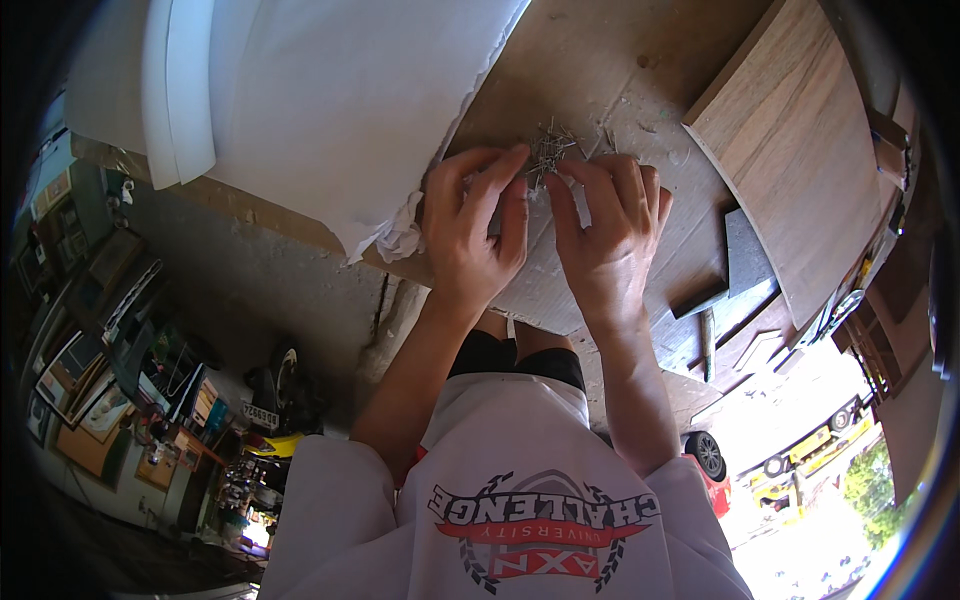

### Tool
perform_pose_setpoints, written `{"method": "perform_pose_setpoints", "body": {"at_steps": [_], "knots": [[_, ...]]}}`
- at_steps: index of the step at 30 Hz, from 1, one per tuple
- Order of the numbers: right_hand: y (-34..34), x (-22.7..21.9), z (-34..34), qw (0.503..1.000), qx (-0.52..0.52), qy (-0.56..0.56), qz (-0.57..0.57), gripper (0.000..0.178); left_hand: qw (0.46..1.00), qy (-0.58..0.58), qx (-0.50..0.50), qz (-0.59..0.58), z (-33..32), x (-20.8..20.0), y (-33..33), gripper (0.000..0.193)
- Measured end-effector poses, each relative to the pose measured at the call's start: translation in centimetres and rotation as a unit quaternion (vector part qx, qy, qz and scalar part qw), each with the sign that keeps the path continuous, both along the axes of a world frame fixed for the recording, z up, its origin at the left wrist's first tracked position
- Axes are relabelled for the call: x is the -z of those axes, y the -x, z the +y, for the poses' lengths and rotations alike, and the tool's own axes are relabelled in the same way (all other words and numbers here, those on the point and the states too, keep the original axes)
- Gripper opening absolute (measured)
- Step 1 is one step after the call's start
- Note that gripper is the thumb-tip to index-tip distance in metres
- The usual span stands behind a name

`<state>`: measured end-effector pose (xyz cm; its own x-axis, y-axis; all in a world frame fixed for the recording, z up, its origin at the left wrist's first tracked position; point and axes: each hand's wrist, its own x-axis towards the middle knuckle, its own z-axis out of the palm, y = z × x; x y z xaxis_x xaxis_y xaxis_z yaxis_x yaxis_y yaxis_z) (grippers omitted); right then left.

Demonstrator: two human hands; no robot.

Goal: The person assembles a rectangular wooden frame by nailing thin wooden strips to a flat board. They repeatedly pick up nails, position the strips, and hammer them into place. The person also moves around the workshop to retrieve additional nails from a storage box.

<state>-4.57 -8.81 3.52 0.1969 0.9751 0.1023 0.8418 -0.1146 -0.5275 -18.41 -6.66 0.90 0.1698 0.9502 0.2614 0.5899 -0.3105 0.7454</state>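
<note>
A small heap of thin metal nails (550,148) lies on a flat brown cardboard-like surface (545,250) in front of me. From the left, my left hand (472,220) reaches in with bent fingers beside the heap. Its thumb and forefinger tips are apart, with nothing visible between them. My right hand (612,235) is at the heap's near right side, its thumb and forefinger tips drawn close together at the nails. Whether a nail is between those fingertips is too small to tell.
White sheet material (330,100) with a torn, crumpled edge covers the far left. A wooden panel (800,130) leans at the right. Near it are a hammer-like tool (708,330) and a dark flat piece (748,255). A motorbike (280,385) stands lower left.
</note>
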Motion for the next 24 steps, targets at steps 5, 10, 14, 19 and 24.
{"method": "perform_pose_setpoints", "body": {"at_steps": [5,10,14,19,24], "knots": [[0.6,-0.1,0.5,1.000,0.003,0.014,0.005,0.015,1.000,0.002,0.002,-0.009,0.1,0.0,0.1,0.033],[0.7,0.3,0.6,0.999,0.002,0.033,0.018,0.015,1.000,0.010,0.007,0.002,0.1,-0.2,0.0,0.031],[0.5,0.5,0.3,0.999,0.004,0.013,0.042,0.015,1.000,0.014,0.011,-0.003,0.1,-0.3,0.0,0.032],[-0.3,-0.7,-0.6,0.992,-0.015,-0.004,0.126,0.016,0.993,0.050,0.018,-0.108,-0.1,-0.8,0.4,0.032],[-0.8,-2.6,-1.6,0.984,-0.028,-0.015,0.178,0.020,0.862,0.291,0.019,-0.415,-1.6,-2.2,-0.5,0.024]]}}
